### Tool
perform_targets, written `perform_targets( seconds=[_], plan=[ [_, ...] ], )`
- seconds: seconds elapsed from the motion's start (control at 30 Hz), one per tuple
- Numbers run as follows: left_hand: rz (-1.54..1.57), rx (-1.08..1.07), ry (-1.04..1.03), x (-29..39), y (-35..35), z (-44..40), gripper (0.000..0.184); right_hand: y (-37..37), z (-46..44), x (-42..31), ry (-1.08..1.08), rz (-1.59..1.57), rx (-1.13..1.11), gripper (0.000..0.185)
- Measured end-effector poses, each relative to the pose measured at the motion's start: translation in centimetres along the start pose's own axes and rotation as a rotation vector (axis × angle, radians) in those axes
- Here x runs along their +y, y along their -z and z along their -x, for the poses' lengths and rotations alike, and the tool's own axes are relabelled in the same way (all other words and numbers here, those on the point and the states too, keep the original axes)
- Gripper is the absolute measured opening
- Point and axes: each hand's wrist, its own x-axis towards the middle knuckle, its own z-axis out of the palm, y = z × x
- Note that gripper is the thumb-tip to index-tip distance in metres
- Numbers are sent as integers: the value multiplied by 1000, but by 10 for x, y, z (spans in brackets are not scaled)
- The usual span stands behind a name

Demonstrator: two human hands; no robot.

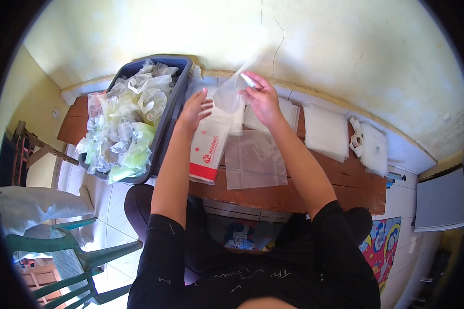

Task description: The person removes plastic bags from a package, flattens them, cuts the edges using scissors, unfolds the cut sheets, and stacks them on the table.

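Note:
A clear plastic bag [229, 98] hangs in the air above the table, its upper edge pinched between the fingers of my right hand [263, 101]. On the bag's other side, my left hand [193, 109] has its fingers apart and appears to hold nothing. Below my left hand lies a white and red packet [207, 149] printed "BAWANG". One flat transparent bag [255, 164] rests on the wood between my forearms. Behind it, partly covered by my right arm, is a stack of clear bags [291, 114].
To the left stands a dark grey tub [166, 145] heaped with crumpled plastic bags [121, 123]. More flat bags [326, 131] and a bundle with handles [372, 147] lie right on the brown wooden table [314, 177]. A green chair [82, 257] is at lower left; the wall rises behind.

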Motion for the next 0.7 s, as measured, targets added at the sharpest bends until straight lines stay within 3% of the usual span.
perform_targets(
  seconds=[0.17,0.23,0.37,0.43,0.47,0.5,0.57,0.63,0.7],
  plan=[
    [184,-53,276,-17,-6,-3,85,-20,-21,16,-17,-185,-100,41],
    [493,-395,249,-2,-15,14,77,-27,-32,13,0,-185,-151,41],
    [559,-251,41,-5,1,-18,56,-18,-46,15,61,-102,-175,40],
    [276,-73,-195,-5,21,-34,46,-10,-44,23,-13,-37,-52,41],
    [248,94,-169,5,18,-29,46,-3,-40,30,-87,26,71,41],
    [247,97,-171,5,20,-29,46,3,-36,38,-88,24,68,41],
    [-243,219,-251,-6,28,-37,45,22,-26,59,-324,251,228,45],
    [-259,244,-270,-31,37,-56,50,38,-15,79,-360,319,244,48],
    [-682,295,-498,-55,50,-77,54,49,-9,95,-396,390,260,52]
  ],
)
